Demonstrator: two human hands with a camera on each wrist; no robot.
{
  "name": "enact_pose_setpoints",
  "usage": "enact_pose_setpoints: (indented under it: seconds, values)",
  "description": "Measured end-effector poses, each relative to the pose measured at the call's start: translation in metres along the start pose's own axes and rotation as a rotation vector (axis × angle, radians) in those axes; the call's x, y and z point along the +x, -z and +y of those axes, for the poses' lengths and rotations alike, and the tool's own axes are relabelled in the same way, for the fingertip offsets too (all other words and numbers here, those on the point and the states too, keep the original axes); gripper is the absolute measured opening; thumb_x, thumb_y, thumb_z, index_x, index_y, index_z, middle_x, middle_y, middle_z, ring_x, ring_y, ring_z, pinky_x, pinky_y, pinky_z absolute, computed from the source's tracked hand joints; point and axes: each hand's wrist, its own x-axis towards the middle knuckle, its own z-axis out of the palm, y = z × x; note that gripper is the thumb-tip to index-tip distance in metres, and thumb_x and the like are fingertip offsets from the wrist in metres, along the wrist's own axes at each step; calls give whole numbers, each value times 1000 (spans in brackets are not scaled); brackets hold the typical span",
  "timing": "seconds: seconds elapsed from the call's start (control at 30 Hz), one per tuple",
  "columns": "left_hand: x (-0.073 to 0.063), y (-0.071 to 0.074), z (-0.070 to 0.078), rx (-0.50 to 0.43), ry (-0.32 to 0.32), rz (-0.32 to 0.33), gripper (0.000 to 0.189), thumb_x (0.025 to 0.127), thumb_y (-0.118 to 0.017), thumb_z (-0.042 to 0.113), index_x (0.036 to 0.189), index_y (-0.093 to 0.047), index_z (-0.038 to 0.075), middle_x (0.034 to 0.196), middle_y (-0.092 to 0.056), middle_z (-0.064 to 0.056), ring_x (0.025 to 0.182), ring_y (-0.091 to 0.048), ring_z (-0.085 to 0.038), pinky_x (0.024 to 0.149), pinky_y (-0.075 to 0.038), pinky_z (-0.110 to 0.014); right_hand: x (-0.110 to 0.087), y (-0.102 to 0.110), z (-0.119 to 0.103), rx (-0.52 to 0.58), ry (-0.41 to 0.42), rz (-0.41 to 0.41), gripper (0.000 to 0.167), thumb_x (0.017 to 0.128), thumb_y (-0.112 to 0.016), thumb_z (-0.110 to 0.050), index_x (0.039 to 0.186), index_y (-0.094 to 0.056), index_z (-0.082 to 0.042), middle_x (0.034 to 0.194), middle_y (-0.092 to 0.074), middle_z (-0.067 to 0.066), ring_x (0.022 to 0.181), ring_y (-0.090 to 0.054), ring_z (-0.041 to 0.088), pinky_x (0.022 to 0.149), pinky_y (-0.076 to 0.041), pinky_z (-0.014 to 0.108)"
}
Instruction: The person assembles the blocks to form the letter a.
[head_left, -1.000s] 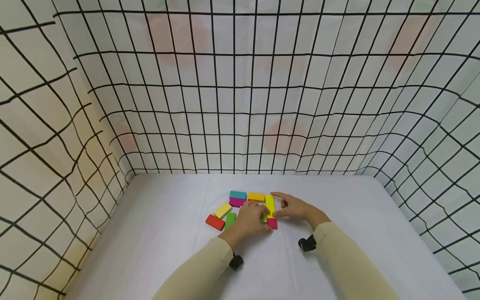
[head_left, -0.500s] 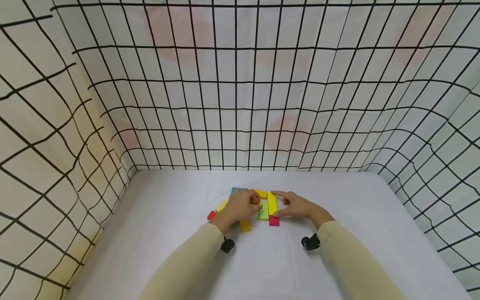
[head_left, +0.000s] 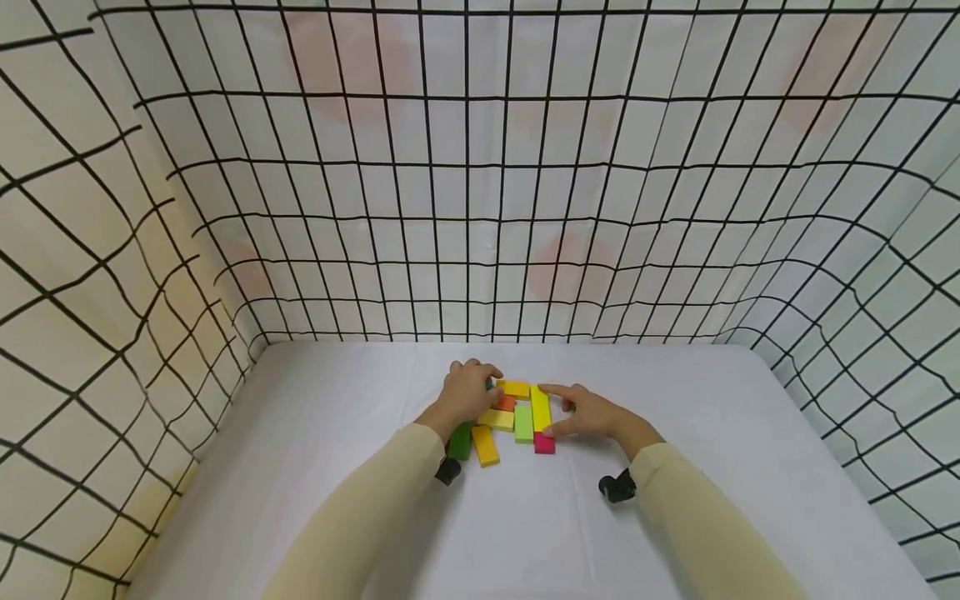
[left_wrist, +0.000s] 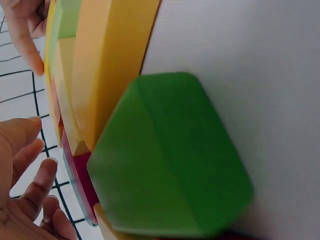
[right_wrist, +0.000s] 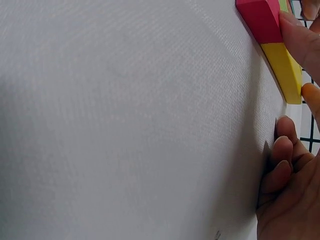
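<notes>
My right hand (head_left: 592,414) touches the long yellow block (head_left: 540,407), its index finger at the far end and its thumb by the joint with the pink block (head_left: 544,443). In the right wrist view its other fingers are loosely bent beside the block. My left hand (head_left: 465,393) hovers over the group's back left, mostly hiding the teal and magenta blocks there. The left wrist view shows its fingers spread and bent near the magenta block (left_wrist: 82,175), apparently holding nothing. Between the hands lie light green (head_left: 523,424), pale yellow (head_left: 497,420) and orange-red (head_left: 506,403) blocks.
A dark green block (head_left: 460,442) and an amber block (head_left: 485,447) lie at the front left of the group. Another amber block (head_left: 516,389) lies along the back. A black grid on white cloth (head_left: 480,192) rises behind the white table (head_left: 645,533).
My left hand has moved left and back from the middle of the group, uncovering the pale yellow, light green and amber blocks. My right hand stays at the long yellow block.
</notes>
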Motion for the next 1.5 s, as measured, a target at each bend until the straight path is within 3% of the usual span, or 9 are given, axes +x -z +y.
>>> enact_pose_setpoints:
  seconds: [0.2,0.47,0.73,1.2,1.5]
  values:
    - [5,-8,10,107,-6,-7,34,99,-63,42,128,-70,26,130,-62,-7,108,-46,-29,93,-41,-43,2,-2,-1,3,-24,4,93,74,-86,-54,155,-41,-41,121,-53,8,111,-50,26,98,-49,51]
    - [8,-19,20,194,73,107,30,96,-67,46,119,-75,28,114,-64,-3,101,-45,-27,85,-38,-40,3,-1,0,9,-29,7,93,74,-86,-55,154,-41,-42,121,-53,7,112,-50,26,99,-49,52]
    - [12,-20,24,157,104,127,30,94,-70,47,118,-77,30,110,-64,-3,100,-45,-27,83,-37,-39,1,1,-1,3,-33,6,93,73,-86,-56,154,-41,-43,122,-52,7,112,-50,26,97,-48,50]
    - [25,-28,18,44,168,110,32,97,-67,47,126,-73,35,117,-67,-4,101,-45,-27,87,-38,-40,1,1,0,-8,-43,-3,94,73,-86,-56,154,-41,-43,120,-53,6,110,-51,25,97,-49,49]
    - [27,-25,20,-10,189,112,32,96,-69,45,126,-74,33,119,-66,-7,103,-45,-29,90,-39,-41,3,0,1,-7,-33,-2,93,74,-86,-55,154,-42,-42,115,-52,5,107,-50,24,93,-49,46]
